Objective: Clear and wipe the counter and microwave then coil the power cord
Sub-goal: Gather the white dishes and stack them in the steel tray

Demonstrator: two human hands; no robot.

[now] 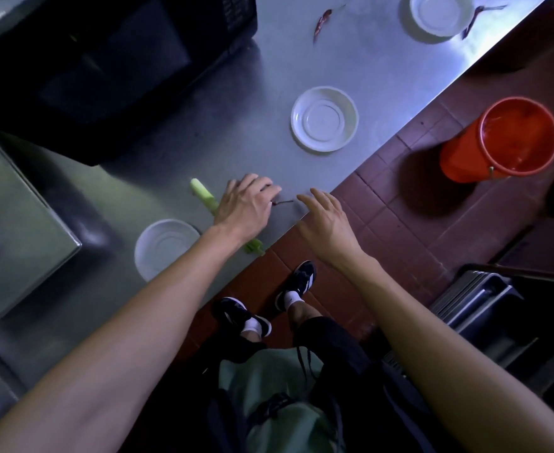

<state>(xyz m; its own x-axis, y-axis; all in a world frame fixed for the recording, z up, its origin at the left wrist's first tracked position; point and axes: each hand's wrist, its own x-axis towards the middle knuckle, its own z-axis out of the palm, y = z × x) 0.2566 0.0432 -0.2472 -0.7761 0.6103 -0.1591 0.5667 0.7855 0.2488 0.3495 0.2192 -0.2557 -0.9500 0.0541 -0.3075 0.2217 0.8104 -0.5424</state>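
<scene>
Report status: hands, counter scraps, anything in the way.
Left hand open, fingertips at a red chili scrap. Right hand open at counter edge. Celery stalk lies under left wrist.

Steel counter [262, 76] carrying dishes and scraps.
Microwave [105, 60], three white dishes [324, 118] [441, 13] [164, 248], a celery stalk [203, 194] and dried chillies [322, 22] are lying on it.

The left hand [246, 204] hides the green stalk's [203, 194] middle.
</scene>
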